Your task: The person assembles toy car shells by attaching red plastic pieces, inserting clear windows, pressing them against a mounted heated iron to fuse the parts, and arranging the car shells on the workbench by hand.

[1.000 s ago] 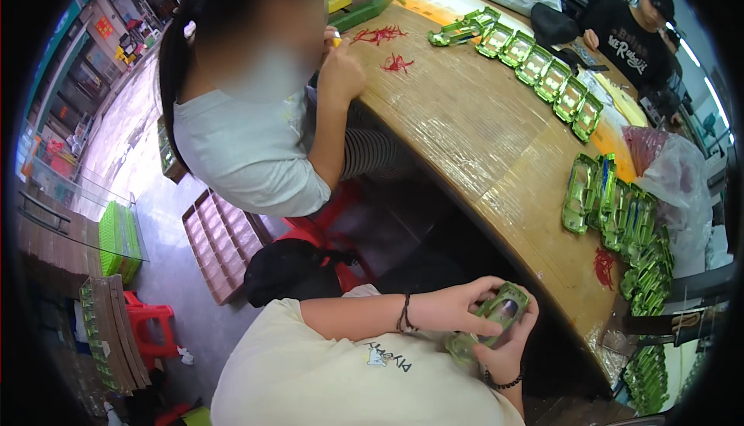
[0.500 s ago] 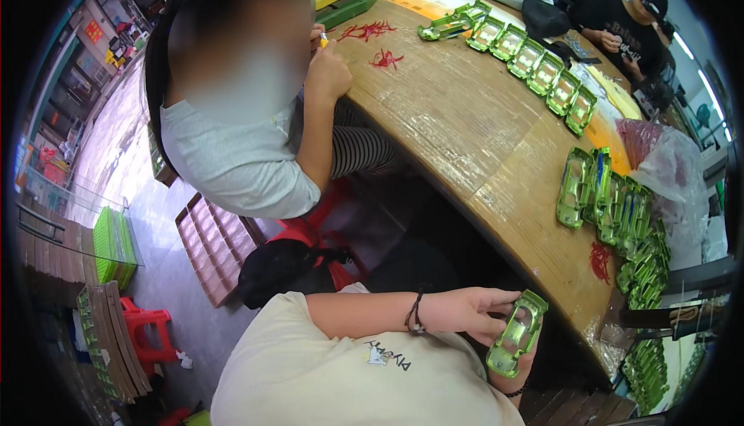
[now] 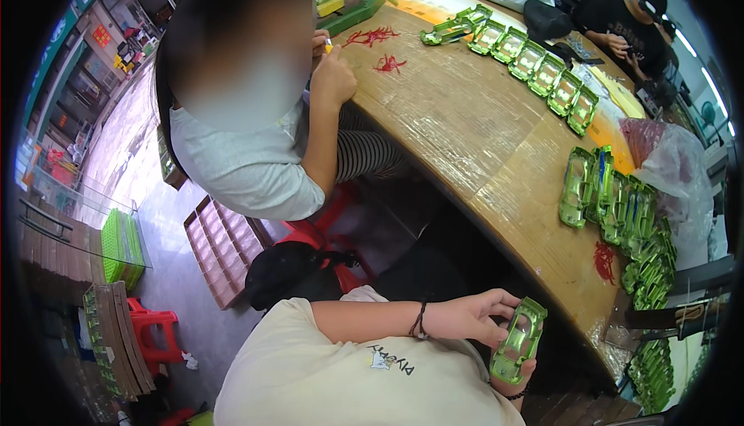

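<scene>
The green toy car shell (image 3: 518, 340) is held in both hands below the near edge of the wooden table (image 3: 496, 155), not resting on it. Its long axis runs steeply, nose up toward the table edge, tail down. The left hand (image 3: 469, 317) grips its upper left side with fingers closed round it; the right hand (image 3: 518, 376) is mostly hidden beneath, cupping the lower end. A stack of similar green shells (image 3: 620, 209) lies on the table's right side, nearer the right hand.
</scene>
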Motion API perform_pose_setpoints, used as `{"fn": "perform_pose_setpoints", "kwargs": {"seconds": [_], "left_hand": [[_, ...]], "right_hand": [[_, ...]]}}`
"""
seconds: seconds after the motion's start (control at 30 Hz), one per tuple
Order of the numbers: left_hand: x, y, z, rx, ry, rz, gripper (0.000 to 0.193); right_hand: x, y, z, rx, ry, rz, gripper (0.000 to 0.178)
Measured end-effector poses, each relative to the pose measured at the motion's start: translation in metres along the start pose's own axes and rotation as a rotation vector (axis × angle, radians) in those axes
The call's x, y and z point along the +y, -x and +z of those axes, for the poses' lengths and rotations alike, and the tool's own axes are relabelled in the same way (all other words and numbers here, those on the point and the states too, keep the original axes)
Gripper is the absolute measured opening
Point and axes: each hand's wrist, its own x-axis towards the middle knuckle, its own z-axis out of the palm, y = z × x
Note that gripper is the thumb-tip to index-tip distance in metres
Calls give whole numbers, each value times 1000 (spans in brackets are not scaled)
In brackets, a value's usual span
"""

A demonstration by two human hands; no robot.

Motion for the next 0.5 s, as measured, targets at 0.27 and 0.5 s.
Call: {"fn": "perform_pose_setpoints", "kwargs": {"seconds": [0.27, 0.5], "left_hand": [[-8, -16, 6, -109, 5, -21, 74], [-8, -28, 25, -161, -189, -29, 72]], "right_hand": [[0, 1, -14, 142, -45, -62, 118], [-12, 8, -25, 156, 47, -145, 121]]}}
